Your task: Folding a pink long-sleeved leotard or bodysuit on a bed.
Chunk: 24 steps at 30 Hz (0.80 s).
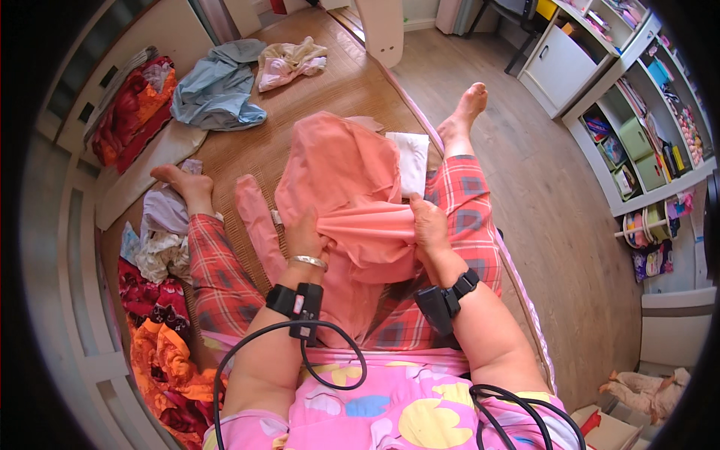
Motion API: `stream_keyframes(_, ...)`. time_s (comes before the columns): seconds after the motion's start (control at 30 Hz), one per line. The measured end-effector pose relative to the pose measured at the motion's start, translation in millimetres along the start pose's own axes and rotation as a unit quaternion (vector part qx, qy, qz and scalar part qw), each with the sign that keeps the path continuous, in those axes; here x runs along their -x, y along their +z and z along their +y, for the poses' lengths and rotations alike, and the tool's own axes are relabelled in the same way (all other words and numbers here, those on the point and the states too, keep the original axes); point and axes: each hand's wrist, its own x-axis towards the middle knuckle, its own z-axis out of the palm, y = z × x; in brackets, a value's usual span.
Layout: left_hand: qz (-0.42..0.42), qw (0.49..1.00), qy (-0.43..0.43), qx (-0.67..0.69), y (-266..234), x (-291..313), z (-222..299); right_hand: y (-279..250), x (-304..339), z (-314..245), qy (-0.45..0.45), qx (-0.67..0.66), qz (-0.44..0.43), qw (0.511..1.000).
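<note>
A coral-pink long-sleeved garment (pixel 341 161) is spread over the mat between my legs, one sleeve lying apart on its left. My left hand (pixel 304 237), with a silver bangle at the wrist, is closed on the garment's cloth. Across from it, my right hand (pixel 430 223) grips the same garment, and a fold of fabric is pulled taut between the two. Some fingertips are hidden by the cloth and by the hands themselves. Just beyond my right hand lies a white folded cloth (pixel 412 169), partly against my plaid trouser leg.
Blue clothing (pixel 221 86) and a cream-and-pink garment (pixel 291 64) lie at the far left. Red and orange fabrics (pixel 161 356) are heaped along the left side. Black cables (pixel 255 330) run from my wrist bands. The bed's edge (pixel 517 300) drops to a wooden floor at right.
</note>
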Motion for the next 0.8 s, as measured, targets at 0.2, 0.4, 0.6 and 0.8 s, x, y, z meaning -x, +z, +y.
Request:
stream_keyframes(0.2,-0.021,1.000,0.013,-0.013,28,21,-3,3,4,0,0.089,-0.090,-0.102,0.987)
stream_keyframes(0.4,-0.115,0.987,-0.038,0.110,8,7,-24,34,29,-22,0.189,-0.044,-0.128,0.973)
stream_keyframes(0.6,-0.047,0.966,-0.208,0.149,44,27,-14,25,24,-15,0.109,-0.022,-0.161,0.981)
stream_keyframes(0.8,-0.058,0.981,-0.168,0.083,37,18,-30,26,21,-6,0.105,-0.025,-0.177,0.978)
